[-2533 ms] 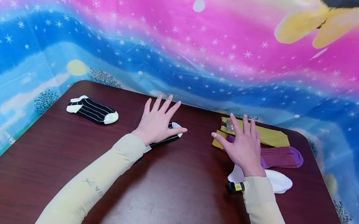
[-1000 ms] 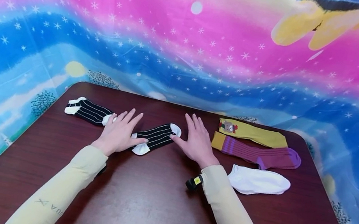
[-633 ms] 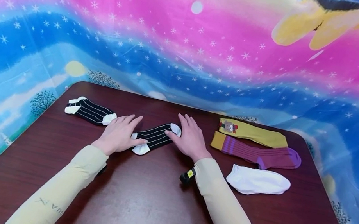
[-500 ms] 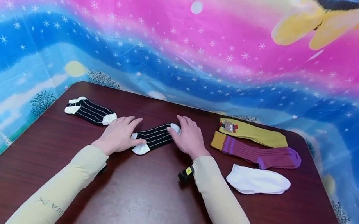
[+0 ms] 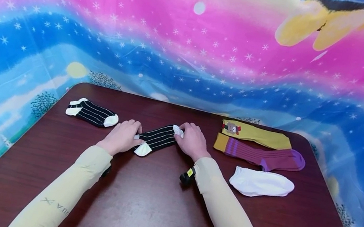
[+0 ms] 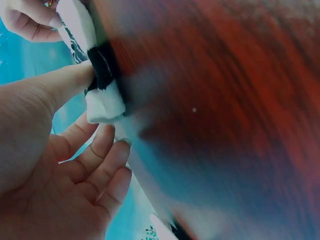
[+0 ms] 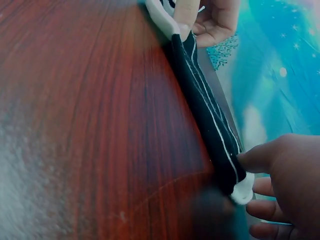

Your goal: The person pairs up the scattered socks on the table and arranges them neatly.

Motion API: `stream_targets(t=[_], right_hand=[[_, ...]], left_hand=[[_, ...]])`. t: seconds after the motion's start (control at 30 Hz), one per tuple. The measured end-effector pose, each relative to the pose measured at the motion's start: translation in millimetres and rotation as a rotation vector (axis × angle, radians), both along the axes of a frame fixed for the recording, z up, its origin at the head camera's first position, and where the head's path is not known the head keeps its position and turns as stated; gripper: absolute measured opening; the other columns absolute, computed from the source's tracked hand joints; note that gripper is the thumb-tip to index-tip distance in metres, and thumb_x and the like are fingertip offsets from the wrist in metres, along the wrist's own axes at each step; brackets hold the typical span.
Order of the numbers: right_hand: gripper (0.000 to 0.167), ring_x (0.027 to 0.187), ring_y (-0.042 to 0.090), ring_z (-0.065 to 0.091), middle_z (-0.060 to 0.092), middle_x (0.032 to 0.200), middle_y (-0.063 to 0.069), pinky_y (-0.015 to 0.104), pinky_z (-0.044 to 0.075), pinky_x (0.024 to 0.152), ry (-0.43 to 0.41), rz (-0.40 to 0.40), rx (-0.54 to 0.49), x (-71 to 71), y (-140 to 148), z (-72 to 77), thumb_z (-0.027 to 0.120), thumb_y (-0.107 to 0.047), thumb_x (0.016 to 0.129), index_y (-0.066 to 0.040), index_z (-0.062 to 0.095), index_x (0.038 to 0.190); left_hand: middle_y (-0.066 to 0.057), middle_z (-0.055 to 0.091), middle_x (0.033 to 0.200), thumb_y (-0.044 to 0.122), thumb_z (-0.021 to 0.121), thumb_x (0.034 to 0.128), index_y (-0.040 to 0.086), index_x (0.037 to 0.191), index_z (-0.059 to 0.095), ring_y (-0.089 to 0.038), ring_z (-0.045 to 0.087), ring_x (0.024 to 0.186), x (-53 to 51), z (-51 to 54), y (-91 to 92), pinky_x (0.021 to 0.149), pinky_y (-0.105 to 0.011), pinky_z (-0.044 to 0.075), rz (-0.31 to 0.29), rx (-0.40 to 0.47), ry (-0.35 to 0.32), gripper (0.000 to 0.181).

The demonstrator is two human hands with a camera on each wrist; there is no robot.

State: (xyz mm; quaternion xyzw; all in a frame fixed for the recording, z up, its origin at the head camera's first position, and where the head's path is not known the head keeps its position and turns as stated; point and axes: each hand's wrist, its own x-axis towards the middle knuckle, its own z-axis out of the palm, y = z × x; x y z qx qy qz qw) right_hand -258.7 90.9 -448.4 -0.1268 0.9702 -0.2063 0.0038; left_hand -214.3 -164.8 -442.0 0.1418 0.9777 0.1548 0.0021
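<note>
A black ankle sock (image 5: 160,137) with thin white stripes and white heel and toe lies slantwise in mid-table. My left hand (image 5: 122,136) pinches its cuff end between thumb and curled fingers. At the white toe, my right hand (image 5: 193,141) pinches the other end. In the left wrist view the left thumb lies on the striped sock (image 6: 104,62), its fingers on the far side. The right wrist view has the sock (image 7: 210,112) stretched between both hands. A matching striped sock (image 5: 95,114) lies flat to the left.
On the right of the dark wooden table (image 5: 148,204) lie a mustard sock (image 5: 261,136) with an animal picture, a purple ribbed sock (image 5: 251,153) and a white sock (image 5: 260,183). A colourful printed cloth (image 5: 178,48) hangs close behind the table.
Both hands came over to the middle striped sock, the right one moving leftward from the socks on the right. Their spread fingers have since curled onto the sock's two ends.
</note>
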Motion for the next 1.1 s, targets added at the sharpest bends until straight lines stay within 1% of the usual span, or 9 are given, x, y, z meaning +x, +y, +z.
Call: stream_targets(t=[0.2, 0.27, 0.47, 0.57, 0.63, 0.73, 0.87, 0.97, 1.1], right_hand=[[0.051, 0.108, 0.025, 0.053, 0.061, 0.123, 0.009, 0.042, 0.046, 0.096, -0.004, -0.016, 0.036, -0.6, -2, -3.4, 0.076, -0.034, 0.092, -0.010, 0.064, 0.135], [0.047, 0.105, 0.024, 0.053, 0.061, 0.120, 0.008, 0.041, 0.047, 0.094, -0.006, -0.019, 0.035, -0.5, -3, -3.7, 0.076, -0.033, 0.093, -0.010, 0.066, 0.132], [0.029, 0.096, 0.021, 0.054, 0.060, 0.109, 0.005, 0.039, 0.050, 0.087, -0.027, -0.012, 0.024, 3.1, -10, -2.3, 0.075, -0.025, 0.095, -0.010, 0.068, 0.119], [0.023, 0.093, 0.021, 0.055, 0.061, 0.105, 0.005, 0.039, 0.051, 0.085, -0.027, -0.015, 0.018, 5.1, -11, -1.5, 0.075, -0.024, 0.095, -0.012, 0.065, 0.112], [0.023, 0.092, 0.021, 0.057, 0.063, 0.105, 0.005, 0.040, 0.051, 0.085, -0.035, -0.021, 0.003, 5.9, -11, -1.6, 0.075, -0.023, 0.095, -0.012, 0.063, 0.112], [0.029, 0.093, 0.023, 0.059, 0.066, 0.109, 0.007, 0.042, 0.051, 0.085, -0.052, -0.030, -0.020, 5.7, -10, -2.7, 0.074, -0.023, 0.096, -0.012, 0.061, 0.120], [0.043, 0.098, 0.025, 0.061, 0.067, 0.119, 0.010, 0.045, 0.051, 0.087, -0.081, -0.044, -0.027, 4.0, -8, -3.8, 0.074, -0.024, 0.095, -0.013, 0.059, 0.134], [0.041, 0.098, 0.026, 0.061, 0.067, 0.120, 0.009, 0.046, 0.051, 0.087, -0.094, -0.037, -0.014, 5.2, -8, -3.0, 0.074, -0.023, 0.095, -0.013, 0.061, 0.133], [0.031, 0.094, 0.025, 0.060, 0.067, 0.113, 0.009, 0.045, 0.051, 0.084, -0.080, -0.015, -0.015, 8.7, -9, -2.5, 0.075, -0.021, 0.094, -0.011, 0.063, 0.121]], left_hand=[[-0.014, 0.063, 0.109, 0.028, 0.075, 0.0940, 0.002, 0.115, 0.061, -0.031, 0.061, 0.098, -3.7, 1.1, 0.6, 0.088, -0.048, 0.049, 0.013, 0.010, -0.077, 0.036], [-0.014, 0.063, 0.108, 0.028, 0.075, 0.0942, 0.003, 0.114, 0.061, -0.029, 0.060, 0.097, -4.8, 2.0, 1.4, 0.087, -0.046, 0.049, 0.020, 0.002, -0.095, 0.035], [-0.008, 0.061, 0.096, 0.024, 0.076, 0.0933, 0.008, 0.101, 0.059, -0.026, 0.057, 0.085, -5.5, 3.4, 4.2, 0.078, -0.043, 0.048, 0.033, 0.009, -0.118, 0.025], [-0.006, 0.060, 0.089, 0.019, 0.075, 0.0935, 0.009, 0.098, 0.056, -0.026, 0.056, 0.081, -4.1, 3.8, 5.7, 0.075, -0.042, 0.047, 0.016, 0.029, -0.118, 0.022], [-0.006, 0.059, 0.085, 0.016, 0.074, 0.0936, 0.010, 0.097, 0.054, -0.026, 0.056, 0.079, -2.9, 4.6, 6.9, 0.074, -0.042, 0.047, -0.004, 0.032, -0.114, 0.021], [-0.006, 0.057, 0.082, 0.013, 0.073, 0.0933, 0.010, 0.096, 0.052, -0.025, 0.055, 0.077, -2.2, 5.7, 8.5, 0.072, -0.041, 0.047, -0.035, 0.031, -0.099, 0.021], [-0.005, 0.056, 0.079, 0.012, 0.072, 0.0934, 0.011, 0.095, 0.049, -0.025, 0.055, 0.074, -1.8, 5.1, 9.8, 0.070, -0.041, 0.047, -0.049, 0.025, -0.082, 0.023], [-0.005, 0.057, 0.078, 0.014, 0.073, 0.0939, 0.011, 0.097, 0.049, -0.024, 0.056, 0.072, -1.2, 3.2, 8.5, 0.068, -0.041, 0.047, -0.037, 0.033, -0.075, 0.025], [-0.009, 0.065, 0.086, 0.017, 0.073, 0.0950, 0.008, 0.107, 0.051, -0.026, 0.062, 0.077, -1.6, 1.7, 5.1, 0.071, -0.043, 0.050, 0.008, 0.064, -0.076, 0.027]])
